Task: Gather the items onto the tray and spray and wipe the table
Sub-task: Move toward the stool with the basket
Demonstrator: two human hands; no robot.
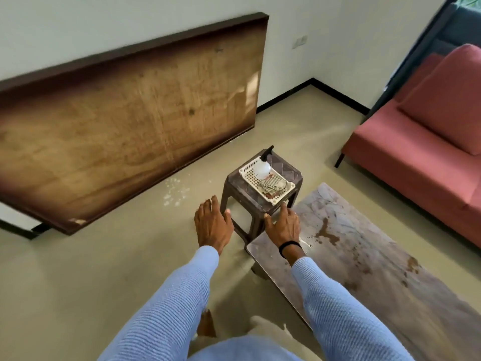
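Looking down, barely made out crumpled cloth (pixel 272 185) at the near end of the perforated white plastic tray (pixel 249 174), round spray bottle (pixel 261 168) at its far corner, atop a stool (pixel 234 181). Lost the stained marbled table (pixel 364 269) past the right edge. Held left hand (pixel 213 223), right hand (pixel 284 225) spread, empty.

both arms reach forward, left hand (pixel 214 225) and right hand (pixel 283 225) with fingers spread.
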